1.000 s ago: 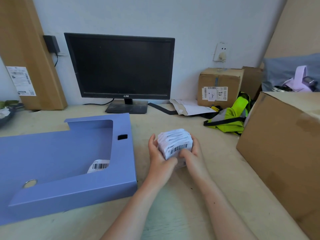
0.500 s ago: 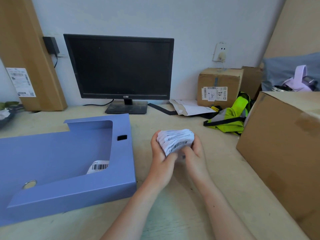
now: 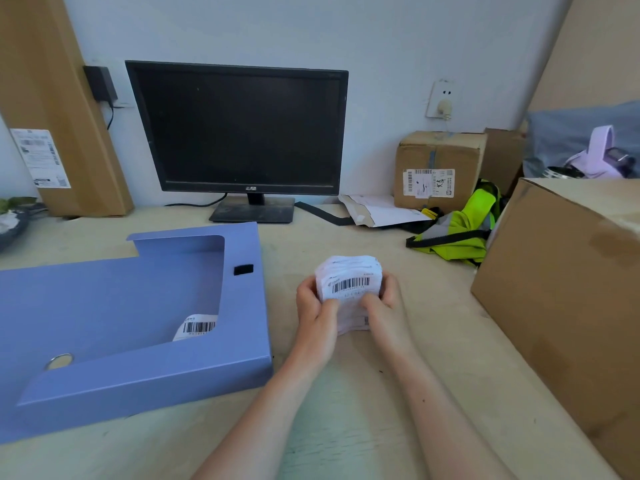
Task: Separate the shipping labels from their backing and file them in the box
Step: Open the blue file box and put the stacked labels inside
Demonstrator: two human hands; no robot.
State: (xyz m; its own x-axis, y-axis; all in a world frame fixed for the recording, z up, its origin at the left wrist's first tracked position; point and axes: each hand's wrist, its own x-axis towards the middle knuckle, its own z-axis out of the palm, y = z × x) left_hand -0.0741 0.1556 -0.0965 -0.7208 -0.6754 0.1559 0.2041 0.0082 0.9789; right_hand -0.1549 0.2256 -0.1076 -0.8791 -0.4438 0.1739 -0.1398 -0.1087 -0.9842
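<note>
1. Head cam: left hand and right hand are both gripping the stack of labels, thumbs pressing its front.
2. Left of the stack, the blue file box is lying open, holding one loose label.
3. Behind the stack, a monitor is sitting dark.

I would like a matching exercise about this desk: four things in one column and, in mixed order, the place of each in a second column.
Things
1. stack of labels
2. single label
3. monitor
4. green vest

Places
A. inside the blue file box
B. just left of the large cardboard box
C. held between the left hand and the right hand
D. standing by the back wall

Pairs: 1-C, 2-A, 3-D, 4-B
</note>
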